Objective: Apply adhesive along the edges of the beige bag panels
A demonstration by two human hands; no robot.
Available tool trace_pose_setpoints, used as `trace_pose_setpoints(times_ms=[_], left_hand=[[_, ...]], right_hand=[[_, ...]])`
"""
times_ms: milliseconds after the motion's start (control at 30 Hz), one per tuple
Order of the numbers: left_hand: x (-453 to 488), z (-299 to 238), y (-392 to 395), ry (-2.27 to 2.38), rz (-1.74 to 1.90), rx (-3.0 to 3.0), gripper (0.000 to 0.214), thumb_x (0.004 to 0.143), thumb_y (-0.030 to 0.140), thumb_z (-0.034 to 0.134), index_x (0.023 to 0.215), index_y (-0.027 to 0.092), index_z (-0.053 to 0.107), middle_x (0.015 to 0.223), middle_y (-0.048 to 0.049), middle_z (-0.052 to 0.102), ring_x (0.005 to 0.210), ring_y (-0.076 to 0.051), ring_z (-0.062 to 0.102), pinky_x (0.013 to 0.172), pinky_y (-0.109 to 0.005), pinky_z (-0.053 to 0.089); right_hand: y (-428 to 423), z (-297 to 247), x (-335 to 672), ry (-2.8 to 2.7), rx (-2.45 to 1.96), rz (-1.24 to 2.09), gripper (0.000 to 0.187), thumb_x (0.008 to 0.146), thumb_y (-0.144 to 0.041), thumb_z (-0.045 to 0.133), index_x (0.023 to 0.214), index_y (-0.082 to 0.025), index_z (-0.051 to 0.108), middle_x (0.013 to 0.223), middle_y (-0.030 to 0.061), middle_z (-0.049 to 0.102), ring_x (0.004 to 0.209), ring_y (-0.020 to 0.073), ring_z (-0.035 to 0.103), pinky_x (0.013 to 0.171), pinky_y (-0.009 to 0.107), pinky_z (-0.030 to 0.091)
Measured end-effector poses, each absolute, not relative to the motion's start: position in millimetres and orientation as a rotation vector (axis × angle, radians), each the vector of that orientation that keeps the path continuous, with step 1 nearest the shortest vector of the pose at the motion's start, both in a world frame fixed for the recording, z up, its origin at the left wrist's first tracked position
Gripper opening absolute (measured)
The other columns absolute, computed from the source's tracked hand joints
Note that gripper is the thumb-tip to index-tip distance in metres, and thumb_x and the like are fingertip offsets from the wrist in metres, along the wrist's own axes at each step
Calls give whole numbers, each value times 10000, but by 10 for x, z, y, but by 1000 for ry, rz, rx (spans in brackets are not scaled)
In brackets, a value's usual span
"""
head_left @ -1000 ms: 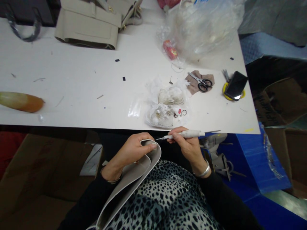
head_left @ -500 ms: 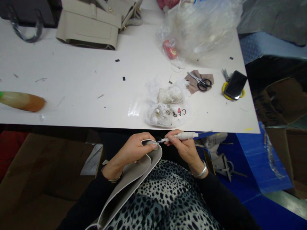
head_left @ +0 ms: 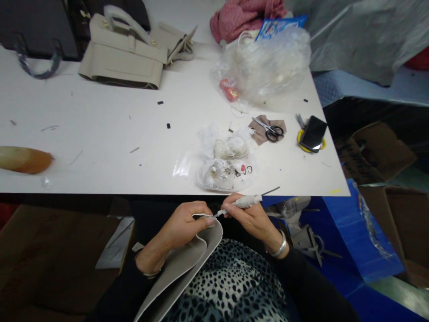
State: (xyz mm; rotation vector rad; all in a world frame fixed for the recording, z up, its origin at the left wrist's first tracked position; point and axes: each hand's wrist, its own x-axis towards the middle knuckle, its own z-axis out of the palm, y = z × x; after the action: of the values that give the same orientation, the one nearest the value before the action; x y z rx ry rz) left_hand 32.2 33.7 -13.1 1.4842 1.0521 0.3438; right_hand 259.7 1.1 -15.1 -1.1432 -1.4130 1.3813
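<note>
A light grey leather handbag (head_left: 187,259), open-sided and folded, slants across my lap. My left hand (head_left: 187,223) is closed on its upper corner, thumb on the near face and fingers behind. In my right hand (head_left: 246,217) I pinch a slim white-handled tool (head_left: 248,201), with a thin metal rod sticking out of its back end. Its narrow tip meets the bag's edge right beside my left thumb. Whether the tip goes into the leather is too small to tell.
On the white table (head_left: 100,165) lie a plastic bag of whitish lumps (head_left: 224,165), scissors (head_left: 270,129) on a brown scrap, a phone (head_left: 315,133) on a yellow ring, and a beige handbag (head_left: 124,58). A blue bin (head_left: 362,237) stands at right, a cardboard box (head_left: 50,255) at left.
My view has tilted up, so the table and its objects sit lower in the picture. Both hands stay together at the bag's edge, the tool's tip still against it.
</note>
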Motion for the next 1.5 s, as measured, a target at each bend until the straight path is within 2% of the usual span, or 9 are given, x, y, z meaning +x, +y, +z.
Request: trace_pose_setpoints(times_ms=[133, 233, 300, 433, 533, 733, 1033, 1333, 1500], left_hand=[[367, -160, 304, 959, 353, 1466, 158, 843, 289, 722, 737, 175, 751, 764, -24, 704, 747, -180, 649, 737, -289, 470], [360, -172, 304, 955, 351, 1436, 163, 833, 293, 730, 726, 174, 758, 753, -28, 698, 736, -180, 641, 722, -287, 466], [318, -187, 318, 1025, 406, 1405, 169, 829, 294, 721, 717, 174, 759, 748, -33, 692, 731, -182, 630, 707, -286, 458], [210, -247, 335, 1194, 567, 1273, 188, 819, 329, 738, 714, 173, 736, 690, -17, 648, 658, -159, 558, 641, -272, 419], [161, -310, 341, 1276, 641, 1121, 202, 787, 351, 779, 719, 169, 723, 623, 3, 596, 590, -137, 497, 577, -257, 376], [94, -354, 420, 1310, 729, 866, 237, 674, 346, 860, 722, 147, 739, 621, -11, 628, 577, -139, 534, 567, -248, 410], [88, -314, 432, 1264, 659, 923, 181, 698, 303, 853, 721, 144, 770, 662, -32, 680, 620, -150, 572, 599, -255, 445], [107, -169, 416, 1218, 619, 968, 163, 706, 297, 815, 681, 149, 752, 673, -27, 651, 642, -150, 546, 614, -267, 415], [109, -170, 411, 1223, 557, 1028, 192, 726, 330, 811, 704, 155, 734, 659, -14, 630, 637, -148, 520, 628, -269, 403]], right_hand=[[83, -92, 2581, -1587, -1203, 1290, 314, 1071, -362, 592, 815, -197, 670, 727, -13, 614, 687, 142, 577, 690, 282, 454], [93, -121, 2567, -1377, -1298, 1188, 391, 1086, -416, 564, 776, -198, 658, 668, -20, 573, 613, 136, 550, 622, 276, 441], [94, -175, 2580, -1210, -1342, 1087, 369, 1079, -449, 580, 830, -200, 690, 711, -8, 615, 622, 145, 584, 612, 278, 467], [114, -285, 2641, -1123, -1394, 839, 248, 1039, -445, 663, 968, -219, 739, 862, 22, 700, 752, 188, 672, 727, 325, 548], [149, -316, 2666, -1124, -1413, 720, 227, 1042, -431, 661, 1012, -222, 746, 923, 32, 718, 812, 206, 701, 772, 354, 569], [190, -297, 2669, -1205, -1383, 692, 200, 1045, -400, 668, 1024, -219, 749, 952, 34, 728, 861, 212, 721, 835, 369, 580], [184, -227, 2679, -1331, -1424, 709, 188, 1062, -374, 641, 1024, -214, 732, 950, 54, 737, 884, 220, 705, 876, 375, 564], [194, -151, 2670, -1787, -1410, 424, 148, 1073, -319, 639, 1067, -212, 740, 970, 97, 768, 894, 255, 695, 844, 408, 522], [127, -146, 2643, -1556, -1360, 484, 141, 1056, -338, 664, 1065, -227, 749, 992, 89, 765, 922, 255, 698, 868, 417, 549]])
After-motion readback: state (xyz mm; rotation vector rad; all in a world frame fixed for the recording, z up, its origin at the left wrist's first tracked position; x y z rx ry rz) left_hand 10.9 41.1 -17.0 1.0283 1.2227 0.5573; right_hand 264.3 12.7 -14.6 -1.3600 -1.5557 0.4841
